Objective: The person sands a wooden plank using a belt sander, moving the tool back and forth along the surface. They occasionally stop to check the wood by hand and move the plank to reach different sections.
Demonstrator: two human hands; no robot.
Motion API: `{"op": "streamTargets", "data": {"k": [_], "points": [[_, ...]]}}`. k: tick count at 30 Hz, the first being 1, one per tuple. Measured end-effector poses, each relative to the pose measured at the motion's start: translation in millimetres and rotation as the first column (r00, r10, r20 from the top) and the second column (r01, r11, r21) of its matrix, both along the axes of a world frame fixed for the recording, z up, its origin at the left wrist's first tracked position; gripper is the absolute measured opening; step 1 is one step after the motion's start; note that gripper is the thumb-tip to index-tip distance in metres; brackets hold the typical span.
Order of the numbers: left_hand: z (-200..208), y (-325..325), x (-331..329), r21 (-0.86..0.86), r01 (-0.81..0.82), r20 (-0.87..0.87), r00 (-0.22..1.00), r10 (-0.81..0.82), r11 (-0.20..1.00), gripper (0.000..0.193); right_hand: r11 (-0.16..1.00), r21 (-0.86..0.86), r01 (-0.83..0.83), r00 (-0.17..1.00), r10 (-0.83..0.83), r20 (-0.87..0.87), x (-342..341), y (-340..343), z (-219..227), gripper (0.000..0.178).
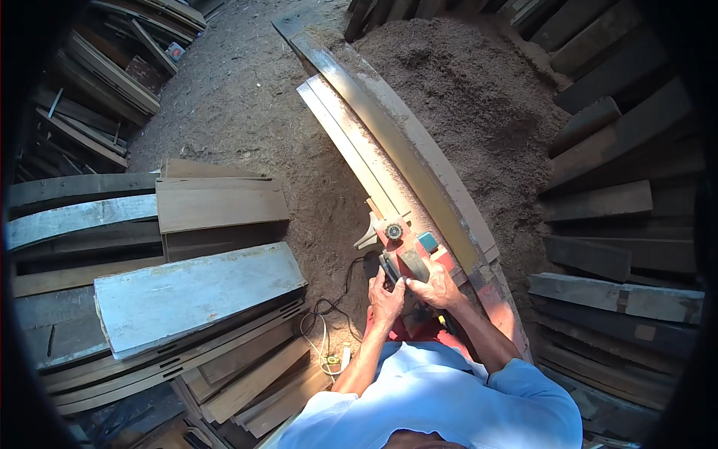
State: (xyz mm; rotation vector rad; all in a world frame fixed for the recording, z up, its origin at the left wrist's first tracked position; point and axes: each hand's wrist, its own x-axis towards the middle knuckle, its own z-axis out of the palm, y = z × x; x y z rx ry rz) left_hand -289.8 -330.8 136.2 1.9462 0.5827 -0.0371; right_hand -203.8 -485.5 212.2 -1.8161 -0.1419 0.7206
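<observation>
A red and black electric planer [408, 245] with a round black knob and a teal part rests at the near end of a pale wooden board [351, 146]. My right hand [438, 287] is closed around the planer's rear part. Against its black side, my left hand [386, 301] has its fingers curled round the body, thumb close to my right hand. Both hands partly hide the rear of the tool. Shavings [389, 168] lie along the board, which sits beside a longer, thick beam [419, 161].
A dark cable and a white cord [323, 337] run over the ground at my left. Stacked planks [202, 292] stand left, with a pale blue-white board on top. More timber [621, 299] lines the right side. A sawdust heap [479, 97] lies beyond the beam.
</observation>
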Motion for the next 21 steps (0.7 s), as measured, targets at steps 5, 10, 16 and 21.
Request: {"op": "streamTargets", "data": {"k": [5,10,16,21], "points": [[-26,4,-1,0.002,-0.033,0.052,0.998,0.033,0.999,0.063,1.0,0.01,0.022,0.999,-0.022,0.047,-3,4,-13,0.05],[-34,43,43,-0.016,-0.027,0.055,0.998,0.028,1.0,0.066,0.999,-0.028,0.015,0.996,-0.012,0.094,41,41,-22,0.043],[-22,104,136,0.006,-0.034,0.073,0.997,0.033,0.999,0.059,1.0,0.001,0.018,0.979,-0.018,0.201,123,103,-28,0.04],[-34,162,222,-0.084,-0.046,0.095,0.994,0.054,0.995,0.047,0.998,-0.053,0.022,0.982,-0.011,0.188,205,156,-24,0.048]]}}
